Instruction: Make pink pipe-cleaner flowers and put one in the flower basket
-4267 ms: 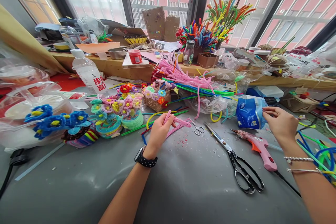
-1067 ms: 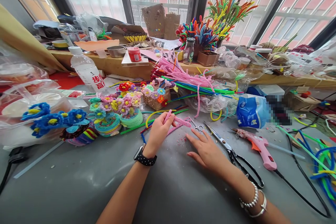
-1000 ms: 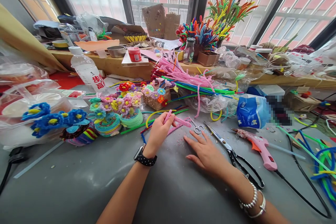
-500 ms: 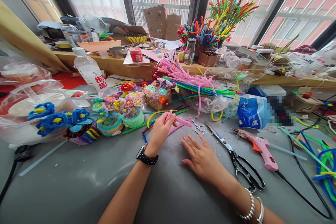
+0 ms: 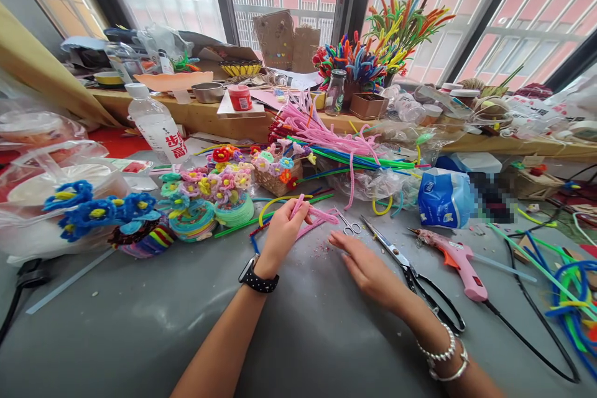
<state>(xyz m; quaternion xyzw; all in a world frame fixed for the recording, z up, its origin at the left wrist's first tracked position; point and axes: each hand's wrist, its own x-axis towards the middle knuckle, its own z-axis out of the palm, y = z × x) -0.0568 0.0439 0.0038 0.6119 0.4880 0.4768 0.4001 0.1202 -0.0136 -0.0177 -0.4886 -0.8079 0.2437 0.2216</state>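
Two hands are being worked together: pink pipe cleaners (image 5: 317,216) are being pinched by the left hand (image 5: 281,231). The right hand (image 5: 368,268) is being held flat, fingers loosely spread, holding nothing. Snagging risk is being posed by the small scissors (image 5: 347,226) and large scissors (image 5: 410,273) just beside it.

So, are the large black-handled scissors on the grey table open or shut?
Shut: the large black-handled scissors lie flat with both blades together, beside the right hand.
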